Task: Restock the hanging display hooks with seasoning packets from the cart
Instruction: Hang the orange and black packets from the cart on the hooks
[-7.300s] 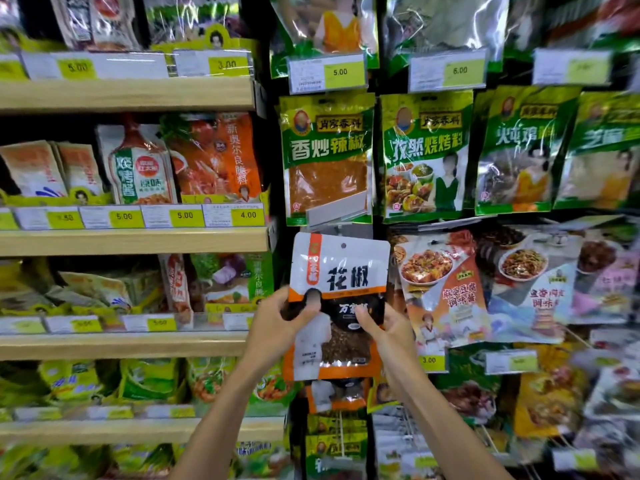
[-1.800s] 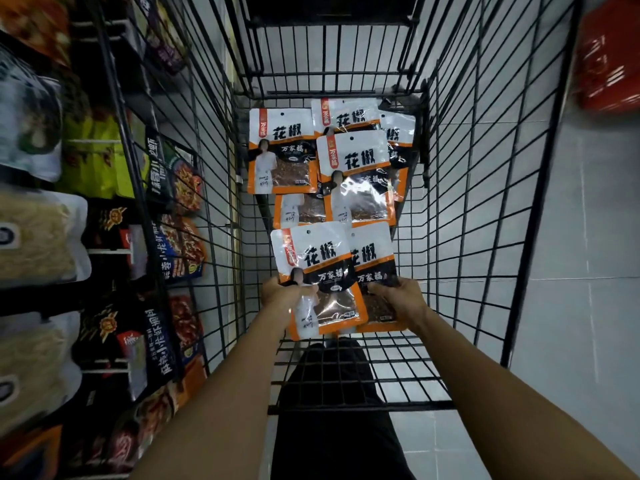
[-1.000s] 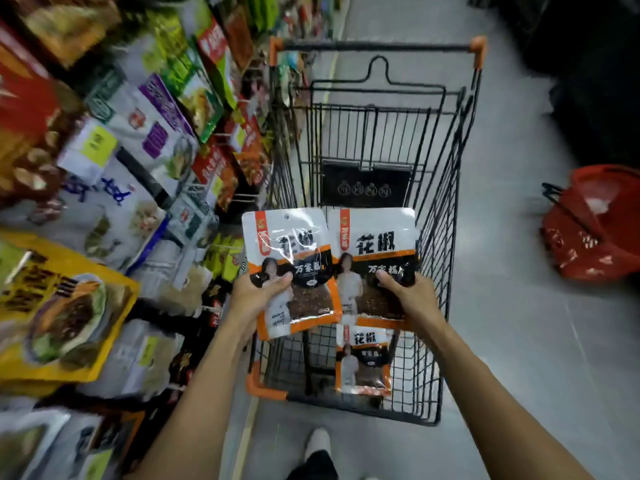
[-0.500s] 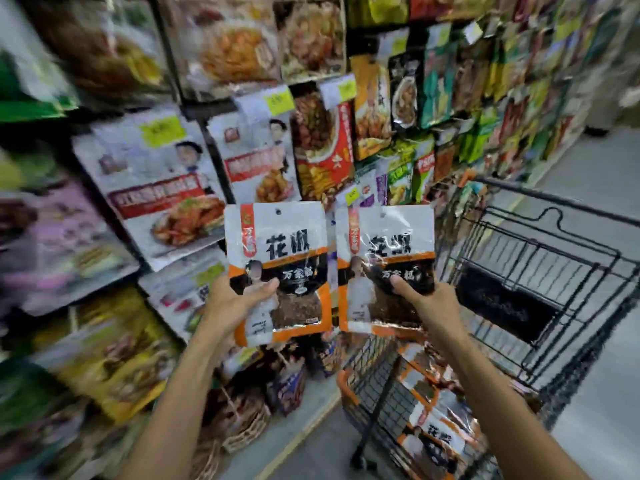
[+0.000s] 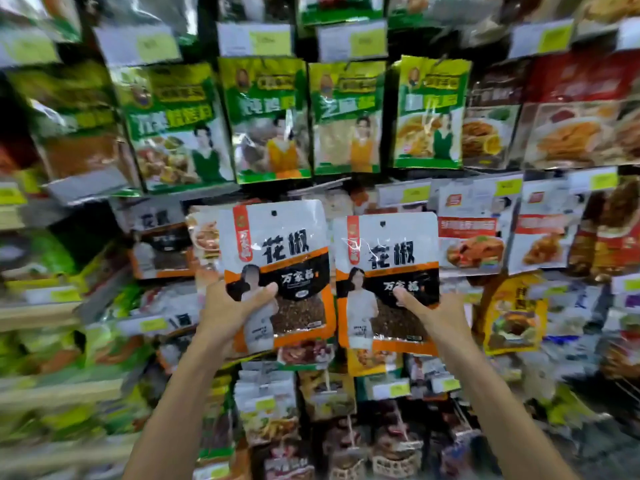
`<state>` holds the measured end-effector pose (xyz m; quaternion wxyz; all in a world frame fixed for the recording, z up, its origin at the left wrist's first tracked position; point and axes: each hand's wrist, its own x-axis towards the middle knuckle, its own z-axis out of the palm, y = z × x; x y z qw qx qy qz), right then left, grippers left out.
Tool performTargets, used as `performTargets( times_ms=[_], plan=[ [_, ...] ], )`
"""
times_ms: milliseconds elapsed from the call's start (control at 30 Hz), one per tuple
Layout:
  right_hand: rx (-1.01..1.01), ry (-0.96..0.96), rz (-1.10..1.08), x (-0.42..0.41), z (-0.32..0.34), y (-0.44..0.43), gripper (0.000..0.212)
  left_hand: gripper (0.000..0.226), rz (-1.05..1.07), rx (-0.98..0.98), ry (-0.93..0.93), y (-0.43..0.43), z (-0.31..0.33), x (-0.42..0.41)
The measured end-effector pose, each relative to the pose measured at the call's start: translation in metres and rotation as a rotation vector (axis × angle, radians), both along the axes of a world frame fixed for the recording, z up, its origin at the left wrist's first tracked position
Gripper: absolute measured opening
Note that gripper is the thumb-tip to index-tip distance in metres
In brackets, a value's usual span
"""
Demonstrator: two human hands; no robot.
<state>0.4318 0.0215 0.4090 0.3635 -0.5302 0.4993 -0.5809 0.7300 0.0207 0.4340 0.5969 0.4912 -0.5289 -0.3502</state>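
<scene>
I hold two white, orange and black seasoning packets upright in front of the hanging display. My left hand (image 5: 230,308) grips the left packet (image 5: 278,251) at its lower left, thumb across the front. My right hand (image 5: 438,315) grips the right packet (image 5: 389,258) at its lower right, thumb on the front. Each packet has a small hang hole near its top edge. A matching packet (image 5: 159,244) hangs on the display to the left, behind the held ones. The cart is out of view.
Green seasoning packets (image 5: 270,119) hang in a row above, under yellow price tags (image 5: 254,38). White and red packets (image 5: 471,233) hang to the right. Several more packets (image 5: 266,407) hang below my hands. Wooden shelves (image 5: 31,310) with blurred goods run along the left.
I lifted two packets out of the cart and turned left toward the display. The cart has left the view, and both packets are now raised in front of the hanging rows.
</scene>
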Motion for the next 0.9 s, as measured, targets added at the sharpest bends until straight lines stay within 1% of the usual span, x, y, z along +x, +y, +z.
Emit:
performTargets(
  times_ms=[67,133,167,233,267,333,367,400,467,567,633,700,733,833,900],
  plan=[
    [0.008,-0.009,0.073,0.057,0.001,0.001,0.029,0.029,0.061,-0.063,-0.049,0.017,0.003,0.055],
    [0.019,-0.021,0.12,0.112,0.001,0.003,0.043,0.04,0.097,-0.076,-0.098,0.034,0.006,0.106],
    [0.028,-0.03,0.139,0.137,0.0,0.006,0.046,0.043,0.105,-0.06,-0.103,0.041,0.007,0.13],
    [0.039,-0.049,0.189,0.181,0.0,0.008,0.037,0.049,0.15,-0.06,-0.104,0.054,0.009,0.174],
    [0.047,-0.043,0.217,0.202,0.0,0.009,0.039,0.053,0.182,-0.053,-0.093,0.06,0.009,0.194],
    [0.039,-0.021,0.248,0.24,0.001,0.008,0.057,0.056,0.24,-0.042,-0.086,0.071,0.009,0.227],
    [0.03,-0.014,0.254,0.257,0.002,0.005,0.062,0.056,0.264,-0.034,-0.089,0.078,0.01,0.241],
    [0.029,-0.015,0.264,0.274,0.004,0.002,0.061,0.056,0.289,-0.033,-0.094,0.083,0.009,0.255],
    [0.044,-0.012,0.299,0.305,0.009,-0.002,0.052,0.053,0.334,-0.038,-0.117,0.091,0.006,0.28],
    [0.033,0.009,0.355,0.346,0.017,-0.012,0.031,0.038,0.398,-0.06,-0.151,0.096,0.006,0.31],
    [0.04,0.0,0.365,0.368,0.024,-0.024,0.023,0.053,0.435,-0.049,-0.127,0.093,0.008,0.326],
    [0.077,-0.008,0.384,0.384,0.029,-0.038,0.012,0.054,0.436,-0.061,-0.098,0.086,0.009,0.339],
    [0.09,-0.007,0.391,0.391,0.03,-0.047,0.011,0.054,0.433,-0.071,-0.097,0.082,0.009,0.345],
    [0.118,0.007,0.372,0.405,0.031,-0.071,0.017,0.062,0.464,-0.119,-0.126,0.069,0.014,0.352],
    [0.125,-0.02,0.387,0.411,0.027,-0.088,0.034,0.061,0.474,-0.122,-0.109,0.061,0.019,0.351]
  ],
)
